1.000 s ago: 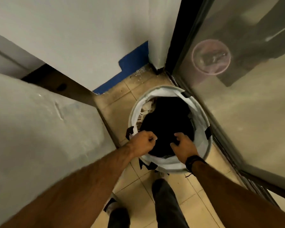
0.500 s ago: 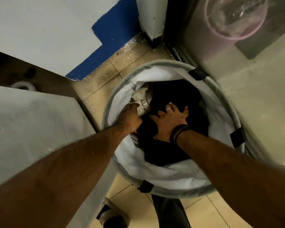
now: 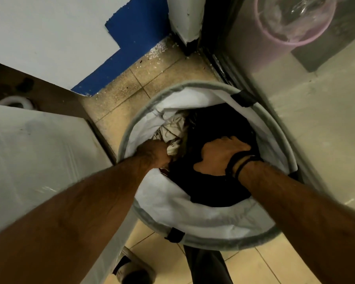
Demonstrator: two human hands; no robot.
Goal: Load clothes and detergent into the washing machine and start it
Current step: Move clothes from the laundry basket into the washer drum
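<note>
Both my hands are down inside the round white fabric laundry hamper with the grey rim [image 3: 209,238], which stands on the tan floor tiles [image 3: 135,83] between a white appliance top [image 3: 39,152] and a glass door [image 3: 315,119].

Left hand [image 3: 154,153]: fingers curled into the crumpled pale cream garment [image 3: 172,130] at the hamper's left wall; it holds a bunch of that cloth.

Right hand [image 3: 221,158]: fingers bent over and sunk into the heap of black clothes [image 3: 213,187], thumb spread to the left. Fingertips hidden in the fabric; it reads as a closed handful.

Handling, my judgement: soft, limp, light, not slippery. Loose ends will trail and catch on the rim. Best hold is a deep bunch from the middle of the heap, not an edge.

Position: the black heap lies directly under and around my right palm, filling the hamper's middle and right; the cream piece is touching my left knuckles, just beside the black heap.
</note>
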